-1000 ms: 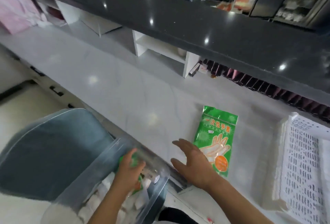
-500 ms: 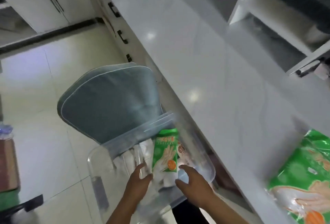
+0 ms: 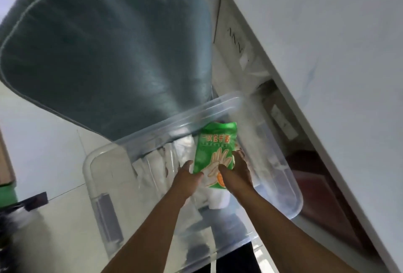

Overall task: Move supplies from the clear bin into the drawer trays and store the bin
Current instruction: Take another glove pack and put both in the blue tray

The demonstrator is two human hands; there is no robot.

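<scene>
step: lift green glove packet [image 3: 214, 153] from clear bin [image 3: 281, 177] | hands: left hand [image 3: 188, 178] and right hand [image 3: 236, 171] both closed on packet | tip: raise clear of rim, avoid snagging white supplies [image 3: 157, 168]

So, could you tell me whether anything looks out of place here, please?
Nothing stands out. Both hands, left hand and right hand, hold a green glove packet inside the clear bin, over white supplies.

clear bin [image 3: 91, 177] — open, white packets inside | green glove packet [image 3: 214, 146] — upright, inside bin
</scene>
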